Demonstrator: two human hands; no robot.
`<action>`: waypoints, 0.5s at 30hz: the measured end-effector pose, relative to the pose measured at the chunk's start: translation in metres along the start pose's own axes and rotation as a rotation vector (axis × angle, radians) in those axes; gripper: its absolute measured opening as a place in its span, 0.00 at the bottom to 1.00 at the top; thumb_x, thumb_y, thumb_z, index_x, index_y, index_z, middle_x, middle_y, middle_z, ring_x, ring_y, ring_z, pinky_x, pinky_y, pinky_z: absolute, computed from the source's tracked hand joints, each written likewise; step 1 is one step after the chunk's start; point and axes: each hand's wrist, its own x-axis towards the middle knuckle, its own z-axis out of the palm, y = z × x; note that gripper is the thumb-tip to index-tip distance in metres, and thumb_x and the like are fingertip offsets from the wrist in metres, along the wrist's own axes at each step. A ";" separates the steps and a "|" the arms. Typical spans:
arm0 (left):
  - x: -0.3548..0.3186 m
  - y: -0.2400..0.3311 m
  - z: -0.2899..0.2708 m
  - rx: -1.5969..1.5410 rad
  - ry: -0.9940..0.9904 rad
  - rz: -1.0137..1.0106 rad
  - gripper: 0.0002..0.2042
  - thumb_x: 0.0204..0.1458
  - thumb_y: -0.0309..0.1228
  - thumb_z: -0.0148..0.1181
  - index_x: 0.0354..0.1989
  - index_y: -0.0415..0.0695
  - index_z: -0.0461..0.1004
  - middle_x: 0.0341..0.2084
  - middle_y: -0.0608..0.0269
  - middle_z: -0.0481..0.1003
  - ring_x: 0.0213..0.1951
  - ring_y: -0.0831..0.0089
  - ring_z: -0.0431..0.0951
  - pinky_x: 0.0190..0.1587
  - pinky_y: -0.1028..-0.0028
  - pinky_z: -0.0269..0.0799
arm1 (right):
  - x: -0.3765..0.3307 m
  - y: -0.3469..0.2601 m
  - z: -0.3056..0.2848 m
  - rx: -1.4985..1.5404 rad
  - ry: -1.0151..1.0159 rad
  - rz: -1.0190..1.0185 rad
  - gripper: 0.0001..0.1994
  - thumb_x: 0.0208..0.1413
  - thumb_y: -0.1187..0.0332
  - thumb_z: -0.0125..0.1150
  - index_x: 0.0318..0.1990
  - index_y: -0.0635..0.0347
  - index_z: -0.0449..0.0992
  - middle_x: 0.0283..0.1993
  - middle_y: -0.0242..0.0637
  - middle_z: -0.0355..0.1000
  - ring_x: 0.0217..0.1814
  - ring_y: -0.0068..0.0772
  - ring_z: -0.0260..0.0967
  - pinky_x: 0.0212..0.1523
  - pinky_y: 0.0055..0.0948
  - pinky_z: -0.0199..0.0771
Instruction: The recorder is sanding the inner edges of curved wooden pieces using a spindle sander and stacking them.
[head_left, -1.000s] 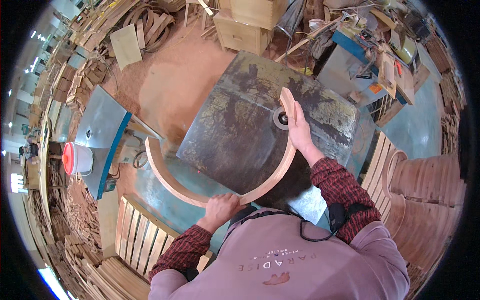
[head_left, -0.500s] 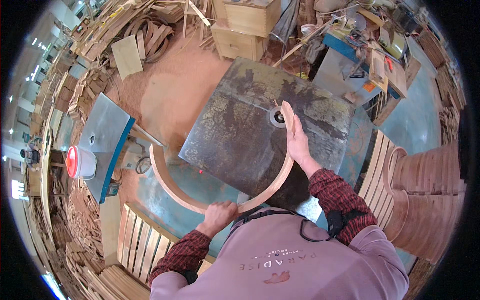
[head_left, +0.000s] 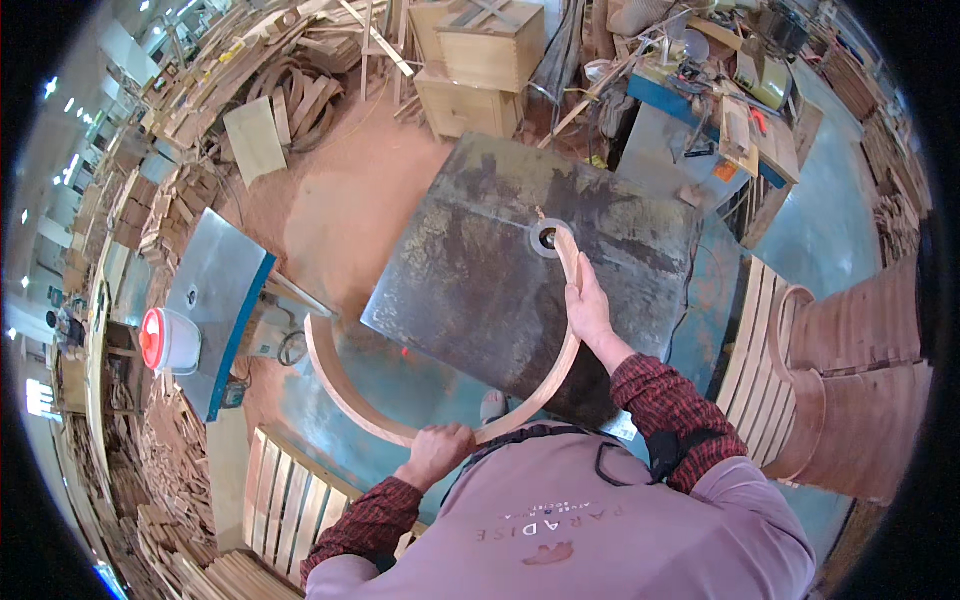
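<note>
I hold a long curved wooden piece (head_left: 340, 390), bent into a half hoop, across a dark metal machine table (head_left: 470, 270). My right hand (head_left: 588, 305) grips it near its far end, which lies beside a round opening with a spindle (head_left: 547, 238) in the table. My left hand (head_left: 440, 447) grips the bottom of the arc, just off the table's near edge. The left part of the hoop hangs out over the blue-green floor.
A second metal-topped machine (head_left: 215, 290) with a red and white bucket (head_left: 165, 340) stands at the left. Stacks of curved wooden parts (head_left: 860, 370) rise at the right, slatted pallets (head_left: 285, 500) lie near me, and wooden boxes (head_left: 480, 60) and a cluttered bench (head_left: 720, 90) stand beyond.
The hoop has turned so its far end sits closer to the round opening. My right hand slid along with it; my left hand keeps its grip on the arc.
</note>
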 end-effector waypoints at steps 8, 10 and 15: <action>0.012 0.002 -0.094 -0.007 0.143 -0.029 0.21 0.55 0.48 0.70 0.25 0.47 0.70 0.19 0.58 0.74 0.24 0.53 0.79 0.27 0.56 0.73 | 0.010 -0.025 -0.018 0.774 0.020 0.098 0.32 0.73 0.57 0.53 0.76 0.67 0.57 0.74 0.54 0.63 0.78 0.40 0.59 0.76 0.34 0.56; 0.025 0.003 -0.127 -0.042 0.271 -0.018 0.21 0.56 0.46 0.70 0.24 0.45 0.69 0.18 0.56 0.72 0.22 0.53 0.77 0.25 0.58 0.72 | -0.004 -0.046 -0.023 0.736 0.010 0.018 0.31 0.72 0.59 0.55 0.76 0.66 0.57 0.74 0.52 0.64 0.75 0.40 0.63 0.72 0.37 0.63; 0.071 0.026 -0.202 -0.434 0.475 -0.130 0.14 0.60 0.38 0.69 0.37 0.40 0.76 0.26 0.64 0.78 0.24 0.70 0.75 0.29 0.68 0.73 | -0.072 -0.103 -0.010 0.531 -0.217 -0.318 0.38 0.61 0.69 0.67 0.76 0.63 0.57 0.71 0.50 0.66 0.70 0.43 0.68 0.66 0.40 0.72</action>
